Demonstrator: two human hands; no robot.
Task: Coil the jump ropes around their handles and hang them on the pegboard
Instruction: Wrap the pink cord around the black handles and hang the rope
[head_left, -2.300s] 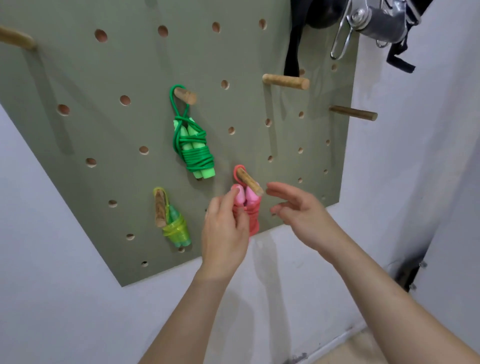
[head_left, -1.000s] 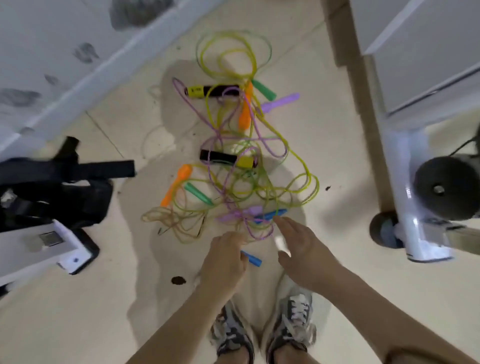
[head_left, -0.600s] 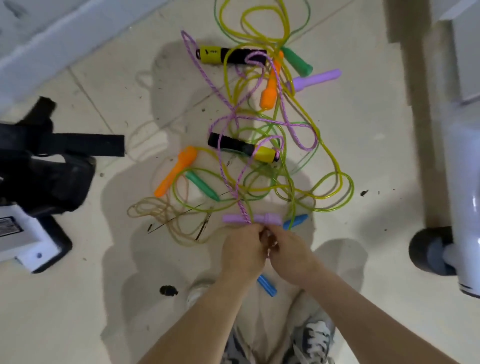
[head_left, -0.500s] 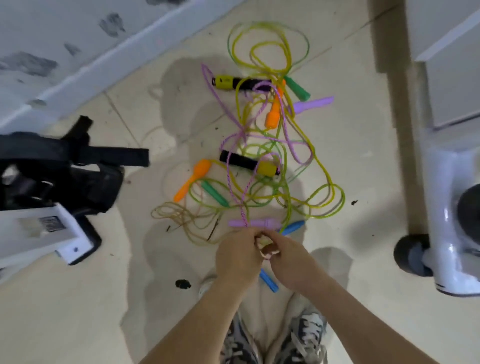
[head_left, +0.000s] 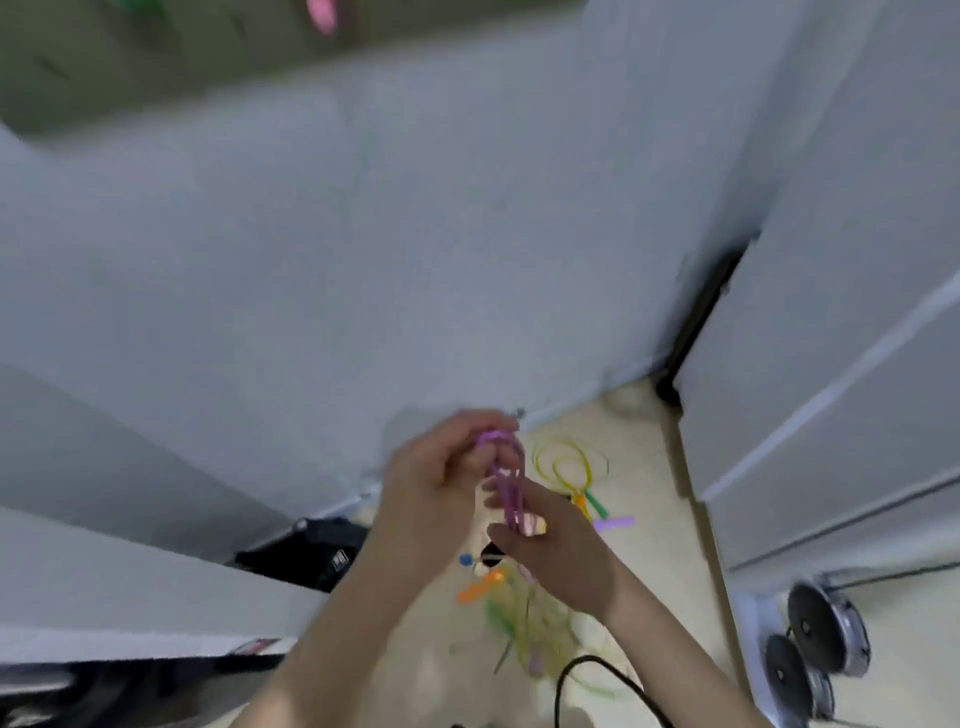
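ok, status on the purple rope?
Left hand, right hand both hold the purple rope near the wall. Not yet on pegboard. Other ropes tangled on floor below.

purple rope (head_left: 506, 488) looks like smooth plastic cord, the yellow-green rope (head_left: 569, 462) is see-through glossy plastic, floor tiles (head_left: 654, 551) smooth with a dull sheen, wall (head_left: 363, 234) is flat matt paint, pegboard (head_left: 104, 62) looks matt too, those round weights (head_left: 826, 629) have shiny metal rims

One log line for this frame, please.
left hand: grips purple rope top | right hand: grips its lower part | other ropes: on floor | status: not hung yet
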